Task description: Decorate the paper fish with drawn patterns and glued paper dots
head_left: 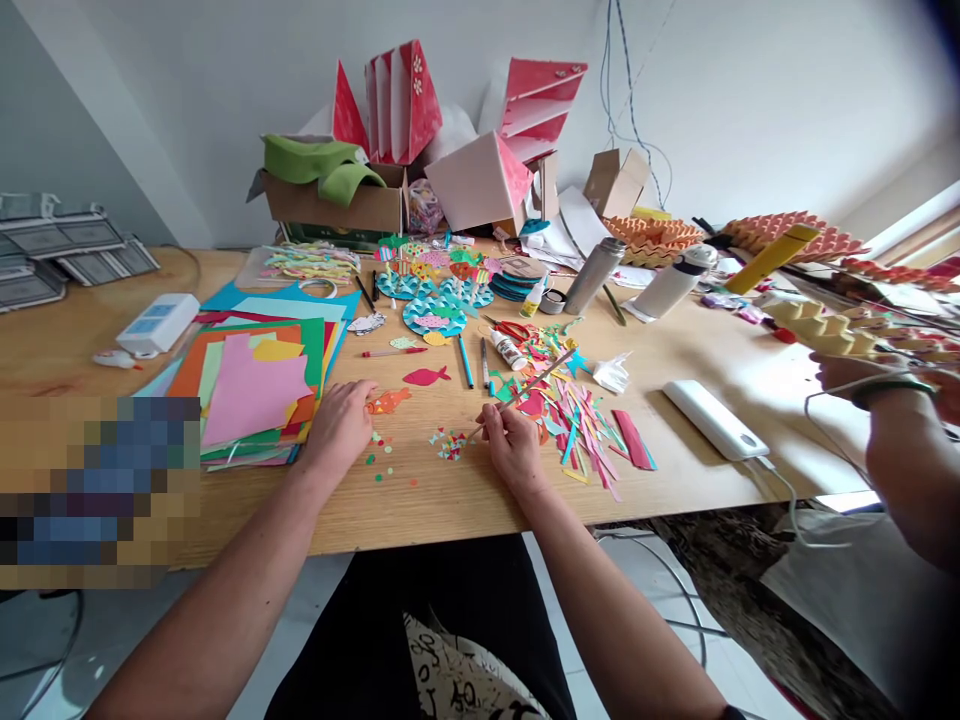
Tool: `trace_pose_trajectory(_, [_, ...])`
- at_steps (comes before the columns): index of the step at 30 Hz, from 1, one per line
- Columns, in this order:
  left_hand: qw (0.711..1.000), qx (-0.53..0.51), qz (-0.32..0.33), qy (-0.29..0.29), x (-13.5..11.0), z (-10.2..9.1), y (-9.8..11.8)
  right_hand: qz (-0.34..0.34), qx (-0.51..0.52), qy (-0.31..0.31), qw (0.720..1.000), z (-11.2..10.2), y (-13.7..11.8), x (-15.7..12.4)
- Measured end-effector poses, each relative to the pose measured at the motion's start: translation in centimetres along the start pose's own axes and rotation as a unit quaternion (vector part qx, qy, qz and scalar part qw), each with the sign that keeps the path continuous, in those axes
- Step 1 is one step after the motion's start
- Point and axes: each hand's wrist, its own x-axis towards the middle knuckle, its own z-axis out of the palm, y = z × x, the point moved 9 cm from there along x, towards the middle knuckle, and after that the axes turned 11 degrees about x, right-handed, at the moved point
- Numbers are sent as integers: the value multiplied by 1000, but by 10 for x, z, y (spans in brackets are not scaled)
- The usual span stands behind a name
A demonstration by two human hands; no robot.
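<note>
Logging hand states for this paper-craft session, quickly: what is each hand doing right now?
Left hand: open, palm down on the light wooden table, holding nothing.
Right hand: closed, pinching a thin wooden stick.

Wood craft table (420, 515) — colored paper stack (255, 390) at 9 o'clock, cardbd box (334, 205) at 11, steel bottle (592, 275) at 1, white pwr bank (709, 420) at 3 — cut paper strips (581, 435) mid-table.

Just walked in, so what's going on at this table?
A person is seated at a wooden table covered in paper craft. Their right hand pinches a thin stick above scattered paper bits, beside a pile of cut paper strips. Their left hand rests flat near an orange paper fish and a stack of coloured paper. At the right, another person's hand holds folded yellow paper.
</note>
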Motion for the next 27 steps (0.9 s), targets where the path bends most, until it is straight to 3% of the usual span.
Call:
trace_pose_trajectory(7, [1000, 2, -12, -9, 1, 0, 0, -20, 40, -70, 997, 15, -11, -7])
trace_pose_trajectory(14, [1000, 5, -17, -13, 1, 1, -2, -81, 13, -143, 986, 31, -31, -13])
trace_pose_trajectory(22, [1000, 7, -18, -9, 1, 0, -2, -79, -2, -161, 984, 35, -32, -12])
trace_pose_trajectory(27, [1000, 4, -19, -8, 1, -1, -1, -12, 31, -122, 992, 26, -20, -11])
